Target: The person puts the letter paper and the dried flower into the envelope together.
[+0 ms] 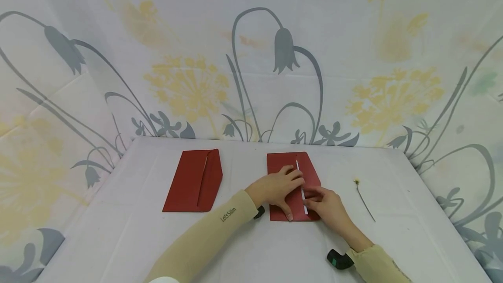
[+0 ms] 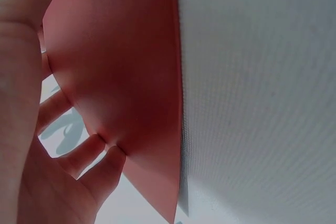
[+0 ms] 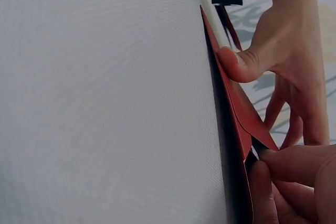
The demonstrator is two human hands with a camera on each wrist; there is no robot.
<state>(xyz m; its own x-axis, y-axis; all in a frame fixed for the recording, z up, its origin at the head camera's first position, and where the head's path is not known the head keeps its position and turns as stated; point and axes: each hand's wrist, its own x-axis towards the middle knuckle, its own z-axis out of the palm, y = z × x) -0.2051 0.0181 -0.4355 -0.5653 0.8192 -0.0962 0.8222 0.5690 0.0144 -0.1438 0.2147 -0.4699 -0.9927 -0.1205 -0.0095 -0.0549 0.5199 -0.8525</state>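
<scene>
From above, looking down over the person's shoulders, two red envelopes lie on the white table (image 1: 129, 230). The right-hand red envelope (image 1: 284, 164) sits just in front of the person, and the left hand (image 1: 277, 188) lies flat on it with fingers spread and straight, pressing it down. The right hand (image 1: 327, 206) meets it at the envelope's near right edge, its fingertips pinched on a thin white strip (image 1: 301, 183) that runs along the flap line. The other red envelope (image 1: 195, 181) lies well apart to the left, untouched. A small dried flower stem (image 1: 364, 200) rests on the table to the right, apart from the hands. A floral curtain (image 1: 251, 56) hangs behind.

The left wrist camera sits very close: the red envelope (image 2: 121, 77) fills the middle, with the left hand's fingers (image 2: 100, 166) straight under or against it; the table cloth (image 2: 262, 98) takes up the right side.

From the right wrist, the envelope (image 3: 236, 103) shows edge-on against the table (image 3: 105, 98). The left hand's thumb (image 3: 239, 64) presses its face, and the right hand's fingertips (image 3: 273, 171) appear closed on the flap's edge, though the strip itself is hard to make out here.
</scene>
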